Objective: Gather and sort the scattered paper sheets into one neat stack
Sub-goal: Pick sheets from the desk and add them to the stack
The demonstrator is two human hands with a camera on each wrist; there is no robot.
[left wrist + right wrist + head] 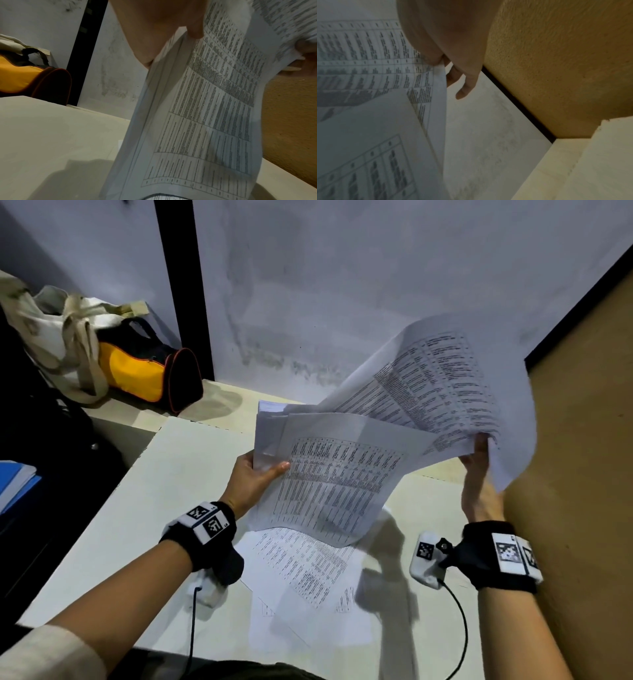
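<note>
Left hand (pixel 251 477) grip clamping paper stack (pixel 329 484) edge, right hand (pixel 479 474) pinching lifted sheet (pixel 442 378)

You can read no words or numbers anywhere here. The white paper sheets (pixel 339 474) carry printed tables in dense rows and columns, too small and blurred to make out. The black wristbands (pixel 205 525) bear black-and-white square code markers, not text.

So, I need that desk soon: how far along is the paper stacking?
Partly done. The left hand grips a bundle of gathered sheets. The right hand pinches one sheet, lifted beside the bundle, not yet merged. Several loose sheets lie on the desk, and no stack is set down.
</note>
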